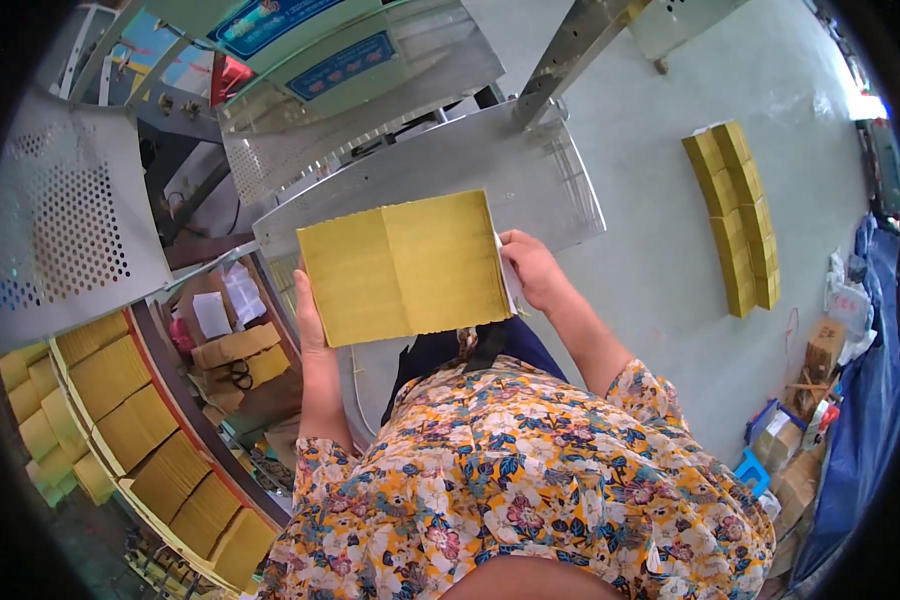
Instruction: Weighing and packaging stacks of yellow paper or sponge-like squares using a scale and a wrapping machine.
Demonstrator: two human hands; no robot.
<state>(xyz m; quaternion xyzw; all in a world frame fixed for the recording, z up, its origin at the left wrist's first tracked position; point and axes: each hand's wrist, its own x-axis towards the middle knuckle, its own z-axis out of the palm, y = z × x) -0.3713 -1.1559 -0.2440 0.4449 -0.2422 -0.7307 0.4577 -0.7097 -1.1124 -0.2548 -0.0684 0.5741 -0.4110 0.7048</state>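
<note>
A stack of yellow paper sheets (410, 270) is held level in front of my body, with a crease down its middle and slightly ragged edges. My left hand (310, 312) grips its left edge, the fingers partly hidden beneath and behind it. At the right edge, my right hand (532, 270) has its fingers closed on the side, where a strip of white shows. Just beyond the stack lies the metal table (370, 190) of a machine; the stack overlaps its near edge in the view.
Yellow paper stacks (732, 215) stand in two rows on the grey floor at right. To the left are a perforated metal panel (70, 215), a cardboard box with scissors (238, 374), and a rack of yellow stacks (135, 420). A blue tarp (863, 400) and cartons line the far right.
</note>
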